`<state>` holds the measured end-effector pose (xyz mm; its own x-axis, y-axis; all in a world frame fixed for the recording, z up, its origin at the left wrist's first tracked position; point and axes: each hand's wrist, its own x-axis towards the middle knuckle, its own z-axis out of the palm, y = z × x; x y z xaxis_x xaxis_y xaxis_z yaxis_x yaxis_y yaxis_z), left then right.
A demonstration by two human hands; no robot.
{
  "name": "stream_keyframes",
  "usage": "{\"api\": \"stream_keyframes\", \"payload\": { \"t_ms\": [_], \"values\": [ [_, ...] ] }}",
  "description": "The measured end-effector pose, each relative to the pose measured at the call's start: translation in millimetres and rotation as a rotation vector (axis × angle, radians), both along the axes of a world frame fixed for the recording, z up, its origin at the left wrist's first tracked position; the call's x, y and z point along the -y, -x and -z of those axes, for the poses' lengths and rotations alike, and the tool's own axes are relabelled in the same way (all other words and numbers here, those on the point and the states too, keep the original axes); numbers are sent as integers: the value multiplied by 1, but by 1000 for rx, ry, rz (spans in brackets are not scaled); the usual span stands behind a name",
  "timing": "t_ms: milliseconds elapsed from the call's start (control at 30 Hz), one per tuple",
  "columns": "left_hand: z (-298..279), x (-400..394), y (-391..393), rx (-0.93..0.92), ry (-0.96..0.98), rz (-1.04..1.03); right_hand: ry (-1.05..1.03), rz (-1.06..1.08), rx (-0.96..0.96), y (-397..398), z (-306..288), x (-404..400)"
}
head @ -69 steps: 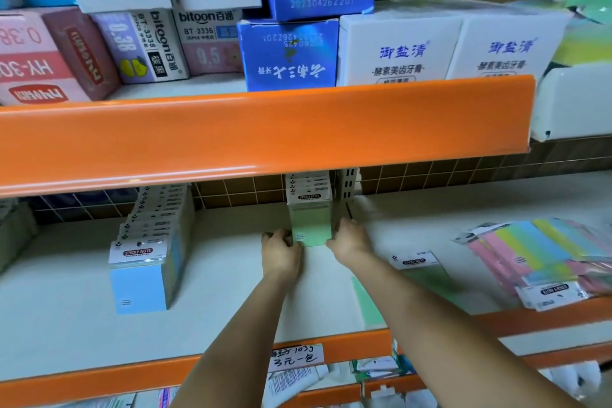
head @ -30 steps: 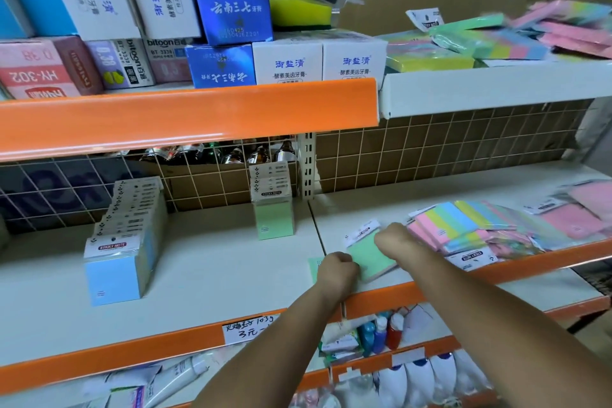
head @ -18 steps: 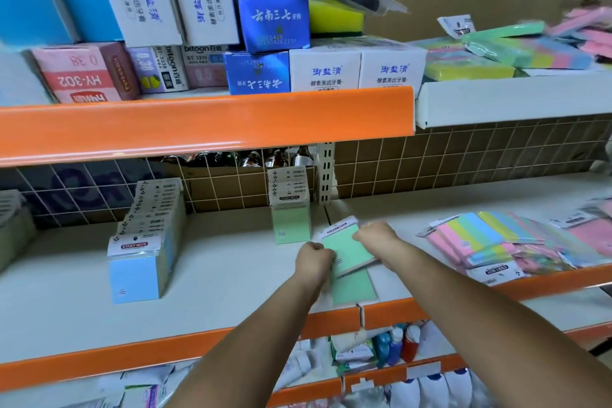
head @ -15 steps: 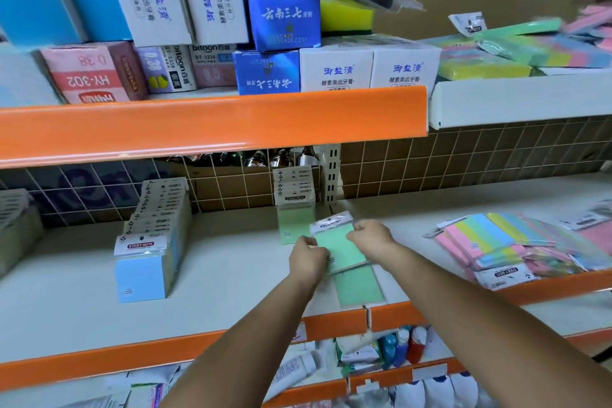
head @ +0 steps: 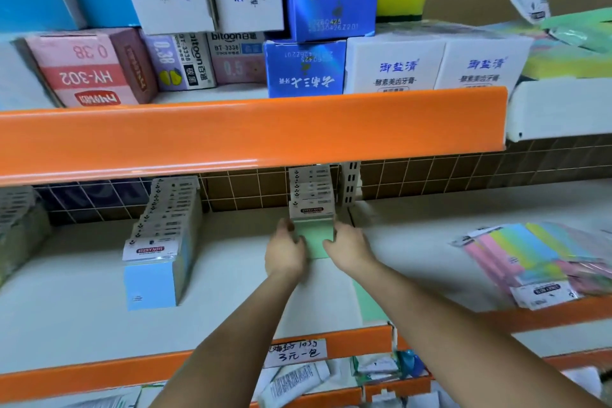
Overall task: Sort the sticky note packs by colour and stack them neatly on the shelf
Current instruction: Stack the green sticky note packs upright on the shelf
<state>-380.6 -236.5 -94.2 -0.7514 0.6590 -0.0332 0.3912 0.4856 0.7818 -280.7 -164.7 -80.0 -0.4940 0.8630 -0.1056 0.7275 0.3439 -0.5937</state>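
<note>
Green sticky note packs (head: 313,209) stood in an upright row on the white shelf (head: 82,325), running back toward the wire grid at twelve o'clock. Both hands met at the front pack of that row: the left hand (head: 285,250) held its nine o'clock edge with curled fingers, and the right hand (head: 347,247) held its three o'clock edge, fingers bent round the side. That front pack showed a white "STICKY NOTE" header and a pale green face. At nine o'clock from the hands, well apart, stood a longer row of blue sticky note packs (head: 155,255), also upright. At three o'clock lay a loose heap of multicolour packs (head: 530,262) in pink, yellow, green and blue, flat near the shelf's orange front lip (head: 331,344). One flat green pack (head: 369,301) lay at five o'clock from the hands, partly under the right forearm. A handwritten price label (head: 296,352) was stuck on the lip at six o'clock
</note>
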Motion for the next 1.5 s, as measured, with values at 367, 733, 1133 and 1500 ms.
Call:
{"api": "stream_keyframes", "payload": {
  "t_ms": [367, 733, 1133, 1500],
  "values": [
    [16, 7, 19, -77, 135, 180, 39, 9, 140, 3, 10, -16],
    [20, 3, 14, -96, 154, 175, 76, -12, 167, 4, 13, -22],
    [21, 1, 9, 32, 143, 75, 124, -1, 129, -3, 18, -26],
    [15, 28, -41, -7, 180, 94, 52, -1, 150, -70, 0, -30]
  ]
}}
